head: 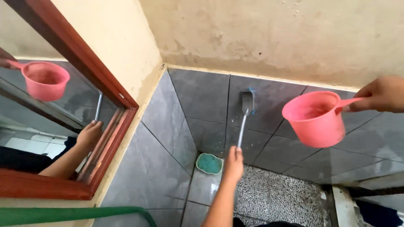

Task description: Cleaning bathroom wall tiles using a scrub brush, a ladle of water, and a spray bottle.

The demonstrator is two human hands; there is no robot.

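A: Fingers of the right hand point(381, 94) were pinched around the handle of the pink dipper point(315, 118), out at 3 o'clock and held up in the air.

B: Left hand point(234, 163)?

A: Wrapped tight on the brush's metal shaft, dead centre. Brush head point(247, 102) pressed against the grey wall tile point(202, 94) at 12.

B: Handling?

A: Dipper looked like light, rigid plastic; probably slick when wet. Take the handle near the bowl. Brush shaft stiff; grip low.

B: Anything else?

A: Teal soap dish point(209, 163) in the corner; mirror point(46, 105) at 9.
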